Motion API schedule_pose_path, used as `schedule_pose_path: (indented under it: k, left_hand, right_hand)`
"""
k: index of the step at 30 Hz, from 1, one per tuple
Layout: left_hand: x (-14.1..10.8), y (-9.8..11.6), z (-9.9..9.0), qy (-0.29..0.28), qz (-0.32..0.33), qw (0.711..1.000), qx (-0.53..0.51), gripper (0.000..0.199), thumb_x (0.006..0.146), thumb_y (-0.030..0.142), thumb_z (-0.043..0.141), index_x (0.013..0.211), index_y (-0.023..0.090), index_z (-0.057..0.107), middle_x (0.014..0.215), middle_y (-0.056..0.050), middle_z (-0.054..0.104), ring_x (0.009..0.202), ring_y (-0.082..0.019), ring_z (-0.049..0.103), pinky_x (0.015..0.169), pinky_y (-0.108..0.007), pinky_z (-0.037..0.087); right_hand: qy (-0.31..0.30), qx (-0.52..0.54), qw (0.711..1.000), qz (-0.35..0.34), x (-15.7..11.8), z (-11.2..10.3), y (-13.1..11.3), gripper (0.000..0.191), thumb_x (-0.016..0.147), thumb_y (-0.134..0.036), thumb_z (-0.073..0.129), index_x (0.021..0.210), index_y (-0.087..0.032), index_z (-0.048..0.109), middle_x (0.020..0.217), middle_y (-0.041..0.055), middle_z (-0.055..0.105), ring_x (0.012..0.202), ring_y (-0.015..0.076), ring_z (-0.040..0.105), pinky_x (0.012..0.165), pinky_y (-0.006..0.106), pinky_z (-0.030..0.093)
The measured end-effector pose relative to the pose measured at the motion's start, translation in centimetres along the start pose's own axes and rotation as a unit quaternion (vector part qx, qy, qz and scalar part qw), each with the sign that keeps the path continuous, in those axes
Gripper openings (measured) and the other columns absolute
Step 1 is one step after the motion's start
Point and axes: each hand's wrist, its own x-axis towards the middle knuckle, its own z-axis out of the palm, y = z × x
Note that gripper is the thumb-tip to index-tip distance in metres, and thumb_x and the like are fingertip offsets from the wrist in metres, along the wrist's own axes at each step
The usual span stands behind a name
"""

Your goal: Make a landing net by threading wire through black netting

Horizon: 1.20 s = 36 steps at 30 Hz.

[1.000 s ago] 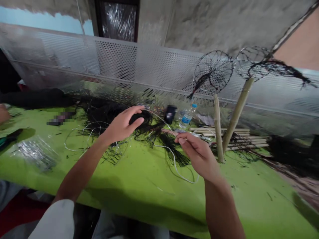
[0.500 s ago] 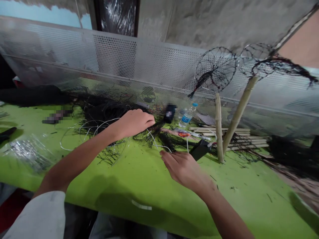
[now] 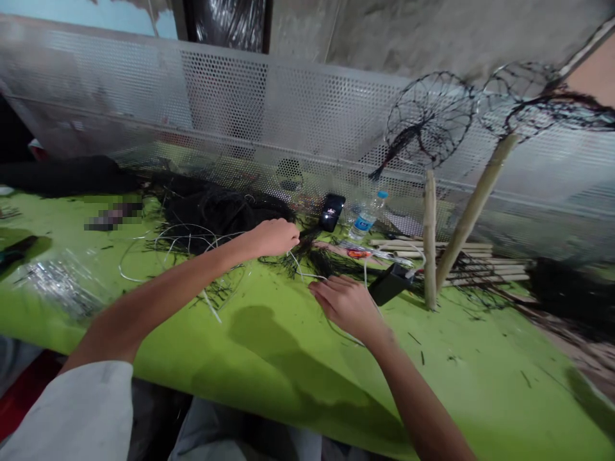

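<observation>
My left hand (image 3: 276, 237) is closed, knuckles up, over the dark fibre scraps at the table's middle. A white cable (image 3: 307, 274) comes out under its fingers and runs to my right hand (image 3: 344, 306). That hand is closed too, palm down, lower and to the right, with the cable entering at its fingertips. The fingertips of both are partly hidden. Beside my right hand, a black box (image 3: 391, 283) lies on the green table with a white cord near it. Loops of pale wire (image 3: 189, 243) lie behind my left forearm.
A phone (image 3: 331, 212) and a water bottle (image 3: 368, 218) stand near the perforated metal screen (image 3: 221, 96). Two upright bamboo posts (image 3: 430, 243) carry black net hoops (image 3: 432, 118) above. Bamboo sticks (image 3: 480, 262), black netting (image 3: 206, 208) and clear plastic strips (image 3: 60, 285) lie about.
The view has shifted slightly. My right hand has moved a little left and down against the table, cable still between both hands. A white cable end now shows below my left forearm.
</observation>
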Motion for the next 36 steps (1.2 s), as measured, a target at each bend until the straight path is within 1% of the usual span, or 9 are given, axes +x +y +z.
schedule_pose_path:
  k: [3, 6, 9, 12, 21, 26, 29, 31, 36]
  left_hand:
    - [0.4, -1.0, 2.5, -0.036, 0.022, 0.999, -0.016, 0.04, 0.104, 0.036, 0.045, 0.102, 0.017, 0.08, 0.087, -0.013, 0.076, 0.075, -0.021, 0.067, 0.073, -0.033, 0.048]
    - [0.1, -1.3, 4.7, -0.069, 0.094, 0.993, -0.029, 0.036, 0.103, 0.045, 0.052, 0.103, 0.022, 0.08, 0.094, -0.009, 0.079, 0.08, -0.02, 0.069, 0.075, -0.03, 0.047]
    - [-0.5, -0.7, 6.4, -0.072, 0.161, 0.984, -0.024, 0.025, 0.102, 0.037, 0.057, 0.108, 0.026, 0.078, 0.106, -0.006, 0.08, 0.092, -0.019, 0.07, 0.078, -0.027, 0.046]
    - [-0.9, 0.0, 7.6, -0.055, 0.192, 0.98, -0.01, 0.024, 0.104, 0.033, 0.055, 0.113, 0.026, 0.076, 0.113, -0.006, 0.078, 0.101, -0.02, 0.07, 0.078, -0.027, 0.045]
    - [-0.1, 0.4, 8.5, -0.023, 0.187, 0.982, -0.004, 0.034, 0.109, 0.033, 0.044, 0.115, 0.025, 0.076, 0.112, -0.007, 0.079, 0.099, -0.023, 0.072, 0.075, -0.029, 0.046]
    - [-0.2, -0.3, 9.3, -0.035, 0.179, 0.983, -0.029, 0.029, 0.107, 0.03, 0.05, 0.122, 0.025, 0.075, 0.12, -0.006, 0.078, 0.109, -0.021, 0.072, 0.086, -0.028, 0.049]
    - [-0.6, -1.3, 9.5, -0.03, 0.16, 0.986, -0.043, 0.033, 0.109, 0.027, 0.045, 0.129, 0.024, 0.071, 0.131, -0.006, 0.075, 0.115, -0.021, 0.07, 0.092, -0.029, 0.051]
    - [-0.9, -1.8, 9.6, -0.032, 0.151, 0.987, -0.047, 0.033, 0.11, 0.026, 0.043, 0.125, 0.022, 0.072, 0.128, -0.007, 0.075, 0.115, -0.021, 0.07, 0.095, -0.033, 0.053]
    - [-1.3, -1.7, 10.5, -0.044, 0.134, 0.989, -0.047, 0.028, 0.104, 0.038, 0.062, 0.118, 0.015, 0.069, 0.117, -0.009, 0.072, 0.106, -0.022, 0.071, 0.095, -0.044, 0.06]
  right_hand:
    - [0.006, -0.033, 0.999, 0.023, -0.3, 2.2, -0.1, 0.025, 0.105, -0.02, 0.057, 0.083, -0.017, 0.068, 0.073, 0.0043, 0.071, 0.071, 0.0176, 0.059, 0.074, 0.034, 0.029]
    - [0.009, -0.056, 0.998, 0.032, -0.5, 3.6, 0.0, 0.028, 0.105, -0.021, 0.057, 0.079, -0.016, 0.067, 0.072, 0.0048, 0.07, 0.067, 0.0166, 0.055, 0.074, 0.035, 0.026]
    - [0.014, -0.071, 0.997, 0.034, -0.6, 4.0, 0.2, 0.032, 0.107, -0.025, 0.053, 0.079, -0.017, 0.067, 0.071, 0.0049, 0.069, 0.067, 0.0163, 0.054, 0.073, 0.035, 0.024]
    - [0.021, -0.084, 0.995, 0.042, -0.9, 4.1, 0.1, 0.037, 0.108, -0.029, 0.052, 0.076, -0.017, 0.066, 0.069, 0.0047, 0.068, 0.069, 0.0164, 0.055, 0.073, 0.036, 0.023]
    - [0.046, -0.11, 0.979, 0.163, -1.8, 6.5, -1.9, 0.046, 0.111, -0.031, 0.043, 0.074, -0.017, 0.064, 0.058, 0.0053, 0.065, 0.059, 0.0148, 0.052, 0.07, 0.037, 0.022]
    - [0.014, -0.079, 0.982, 0.17, -2.1, 6.8, -1.2, 0.045, 0.11, -0.034, 0.045, 0.075, -0.018, 0.066, 0.063, 0.0051, 0.071, 0.06, 0.0142, 0.056, 0.068, 0.035, 0.023]
    - [-0.004, -0.063, 0.981, 0.184, -2.0, 6.9, -0.9, 0.043, 0.11, -0.033, 0.044, 0.078, -0.017, 0.068, 0.067, 0.0068, 0.074, 0.059, 0.0148, 0.057, 0.068, 0.034, 0.023]
    - [-0.023, -0.045, 0.982, 0.182, -1.9, 7.0, -1.0, 0.038, 0.109, -0.031, 0.045, 0.085, -0.017, 0.071, 0.069, 0.0067, 0.075, 0.059, 0.015, 0.057, 0.067, 0.033, 0.023]
    - [-0.075, 0.003, 0.981, 0.178, -1.7, 7.3, -1.5, 0.03, 0.106, -0.025, 0.045, 0.1, -0.02, 0.074, 0.073, 0.0059, 0.076, 0.062, 0.0163, 0.061, 0.063, 0.031, 0.022]
